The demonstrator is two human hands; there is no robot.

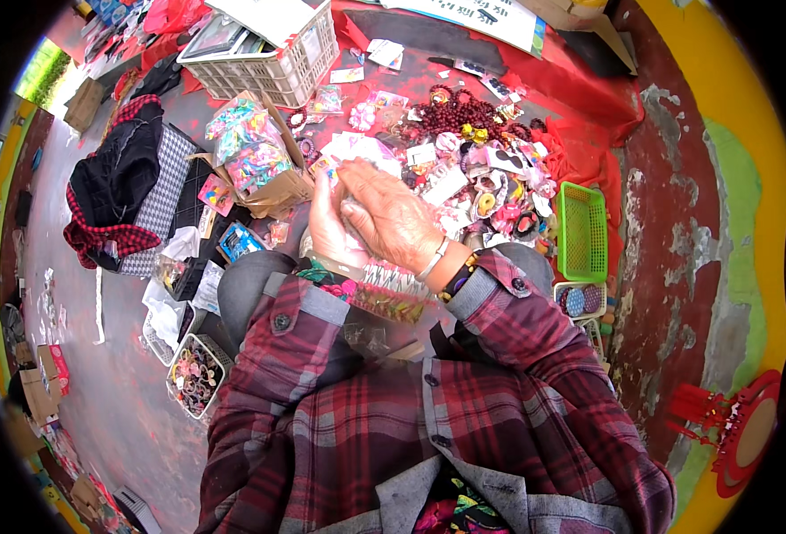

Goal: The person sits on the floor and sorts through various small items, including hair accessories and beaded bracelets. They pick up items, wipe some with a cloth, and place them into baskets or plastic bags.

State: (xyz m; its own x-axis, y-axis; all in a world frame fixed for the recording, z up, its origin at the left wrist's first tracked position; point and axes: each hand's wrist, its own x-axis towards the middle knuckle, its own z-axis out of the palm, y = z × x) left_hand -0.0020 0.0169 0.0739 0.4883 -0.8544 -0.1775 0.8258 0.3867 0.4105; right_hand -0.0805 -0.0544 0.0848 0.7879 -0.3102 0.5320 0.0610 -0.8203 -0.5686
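Observation:
My left hand and my right hand are pressed together in front of my chest, fingers closed around a small clear plastic packet of trinkets. Most of the packet is hidden between the palms. Below my wrists, across my lap, lies a strip of colourful small items in clear wrap. Just beyond my hands a heap of hair ties, clips and beads is spread over a red cloth.
A cardboard box of bright hair accessories sits to the left, a white plastic crate behind it. A green basket stands at the right. A small basket of hair ties and a plaid cloth pile lie on the left.

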